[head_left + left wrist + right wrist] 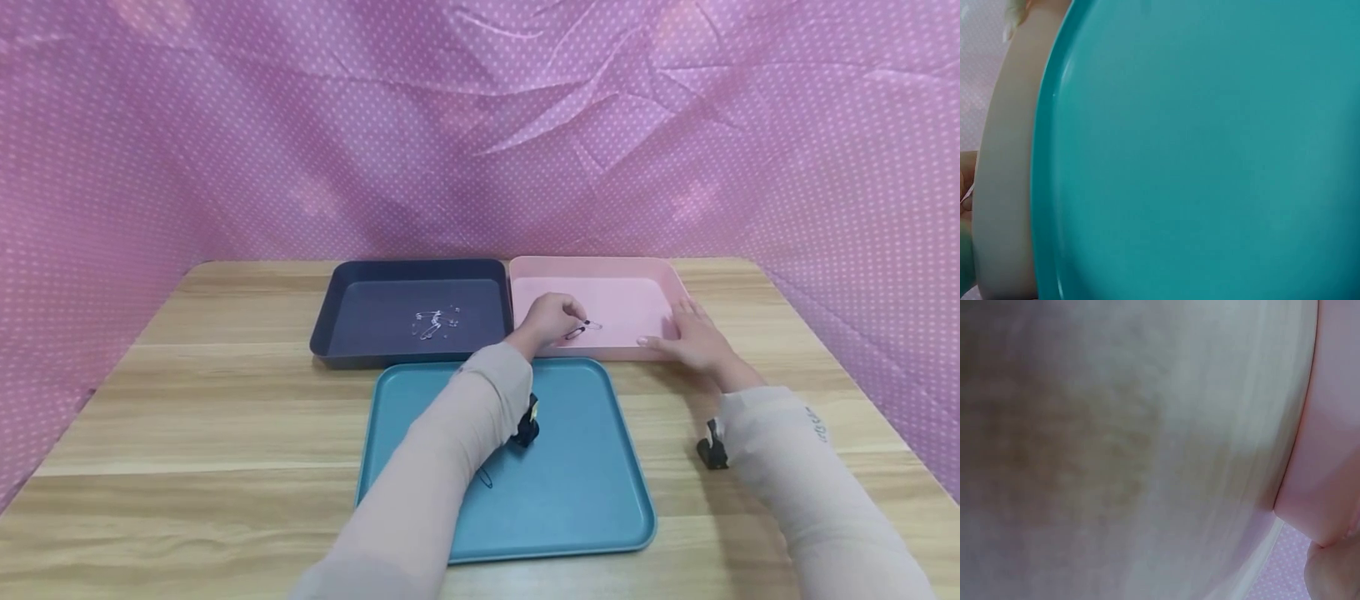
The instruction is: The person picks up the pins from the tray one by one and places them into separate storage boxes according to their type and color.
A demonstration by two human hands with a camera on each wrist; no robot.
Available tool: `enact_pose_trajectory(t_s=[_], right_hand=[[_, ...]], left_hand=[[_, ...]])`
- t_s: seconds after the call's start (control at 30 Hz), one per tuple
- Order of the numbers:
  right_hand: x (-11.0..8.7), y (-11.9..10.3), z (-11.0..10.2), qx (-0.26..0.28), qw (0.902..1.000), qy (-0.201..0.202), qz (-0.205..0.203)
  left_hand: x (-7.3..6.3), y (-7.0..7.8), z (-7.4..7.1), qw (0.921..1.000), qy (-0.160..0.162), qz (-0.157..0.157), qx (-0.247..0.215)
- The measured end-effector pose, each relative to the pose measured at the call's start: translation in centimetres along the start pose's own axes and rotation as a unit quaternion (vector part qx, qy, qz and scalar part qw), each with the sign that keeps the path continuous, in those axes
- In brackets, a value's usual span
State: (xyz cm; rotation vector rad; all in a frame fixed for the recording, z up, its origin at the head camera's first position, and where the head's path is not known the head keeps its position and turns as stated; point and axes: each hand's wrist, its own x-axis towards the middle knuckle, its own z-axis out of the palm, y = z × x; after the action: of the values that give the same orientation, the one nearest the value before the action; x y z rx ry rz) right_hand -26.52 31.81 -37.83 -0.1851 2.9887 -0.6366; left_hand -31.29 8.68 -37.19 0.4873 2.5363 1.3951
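Observation:
My left hand [551, 318] reaches into the pink tray [592, 268], its fingers bent and the fingertips at one end of a dark safety pin [594, 325], which they seem to pinch. Just below lies another dark safety pin [575, 333]. At the right front corner of the same tray, my right hand [699, 340] rests on the rim with fingers extended and thumb apart. A further dark safety pin [486, 477] lies on the teal tray [577, 467], beside the left forearm. The wrist views catch the hands only at their edges.
Left of the pink tray stands a navy tray [382, 304] holding several silver safety pins [435, 321]. All three trays sit on a wooden table [225, 417]. Pink dotted cloth [375, 150] hangs behind and at both sides. Black wrist cameras hang under both sleeves.

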Motion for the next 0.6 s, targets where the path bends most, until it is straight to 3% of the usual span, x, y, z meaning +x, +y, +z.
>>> enact_pose_trajectory(t_s=[0.13, 0.27, 0.6], right_hand=[[0.04, 0.02, 0.00, 0.000, 1.0000, 0.000, -0.003], [0.09, 0.06, -0.04, -0.005, 1.0000, 0.002, -0.008], [0.10, -0.02, -0.07, 0.000, 1.0000, 0.000, -0.003]], left_hand=[[0.35, -0.17, 0.29, 0.9997, 0.000, -0.024, -0.008], [0.60, -0.24, 0.36, 0.9991, 0.002, -0.039, 0.014], [0.95, -0.19, 0.42, 0.9906, 0.008, -0.027, 0.134]])
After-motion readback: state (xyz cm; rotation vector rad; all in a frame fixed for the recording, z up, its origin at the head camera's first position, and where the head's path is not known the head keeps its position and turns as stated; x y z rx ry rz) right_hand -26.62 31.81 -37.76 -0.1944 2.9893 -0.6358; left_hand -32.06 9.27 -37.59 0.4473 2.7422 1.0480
